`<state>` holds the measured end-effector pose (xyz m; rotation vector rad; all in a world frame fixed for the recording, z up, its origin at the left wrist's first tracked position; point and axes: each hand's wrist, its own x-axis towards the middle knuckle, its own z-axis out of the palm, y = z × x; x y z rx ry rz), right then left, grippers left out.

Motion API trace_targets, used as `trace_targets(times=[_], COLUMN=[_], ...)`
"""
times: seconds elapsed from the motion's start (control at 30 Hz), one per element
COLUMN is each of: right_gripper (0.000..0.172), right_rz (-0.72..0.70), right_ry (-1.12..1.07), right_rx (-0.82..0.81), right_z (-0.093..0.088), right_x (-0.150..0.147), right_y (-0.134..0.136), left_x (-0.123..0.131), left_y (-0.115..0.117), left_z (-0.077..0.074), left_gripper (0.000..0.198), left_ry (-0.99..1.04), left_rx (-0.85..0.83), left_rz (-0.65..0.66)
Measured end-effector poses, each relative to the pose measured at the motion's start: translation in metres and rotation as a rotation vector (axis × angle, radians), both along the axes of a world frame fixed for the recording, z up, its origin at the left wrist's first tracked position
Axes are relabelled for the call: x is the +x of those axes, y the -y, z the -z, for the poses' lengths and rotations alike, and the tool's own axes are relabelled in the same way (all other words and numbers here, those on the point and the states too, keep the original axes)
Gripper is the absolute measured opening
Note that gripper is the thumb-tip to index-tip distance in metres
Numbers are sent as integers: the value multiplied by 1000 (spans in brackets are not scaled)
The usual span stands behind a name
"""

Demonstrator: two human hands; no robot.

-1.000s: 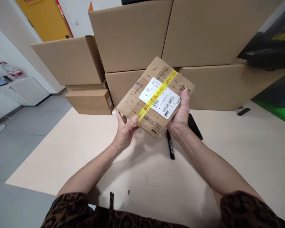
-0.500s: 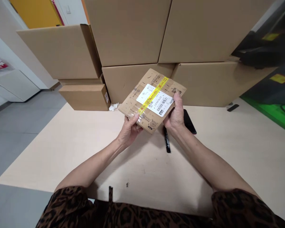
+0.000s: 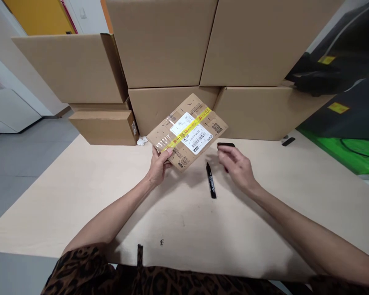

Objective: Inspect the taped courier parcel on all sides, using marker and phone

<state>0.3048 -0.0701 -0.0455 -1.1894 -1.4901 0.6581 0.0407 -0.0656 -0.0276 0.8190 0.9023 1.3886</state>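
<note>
A flat cardboard package with a white label and yellow tape is tilted above the table. My left hand grips its lower left corner, thumb on top. To the right of the package, my right hand is off it, with fingers loosely apart and slightly blurred, and nothing visible in them. A black marker lies on the table between my hands. Behind the right fingers, a dark flat object is partly hidden.
Large cardboard boxes are stacked at the back of the table. A smaller box and crumpled white paper stand back left. A small black item lies back right, near green material.
My right hand has let go of the package and moved right and down. The package, still in my left hand, has shifted slightly left. The view has shifted a little.
</note>
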Motion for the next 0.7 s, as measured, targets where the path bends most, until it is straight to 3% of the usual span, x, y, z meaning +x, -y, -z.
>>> trace_targets(times=[0.1, 0.23, 0.3, 0.5, 0.6, 0.7], right_gripper=[29, 49, 45, 25, 9, 8], right_rz=[-266, -511, -570, -537, -358, -136], right_ry=[572, 1133, 1259, 1082, 736, 311], right_rx=[243, 297, 313, 371, 413, 418], right_z=[9, 14, 17, 12, -6, -30], right_x=[17, 18, 16, 22, 23, 14], right_y=[16, 20, 16, 10, 20, 30], left_x=[-3, -5, -5, -8, -9, -9], left_y=[-6, -10, -11, -14, -16, -17], left_z=[9, 16, 17, 20, 21, 22], left_gripper=[79, 84, 87, 83, 80, 79], left_ry=[-29, -35, -38, -6, 8, 11], left_rx=[-20, -69, -99, -120, -144, -155], left_rz=[12, 11, 7, 19, 10, 13])
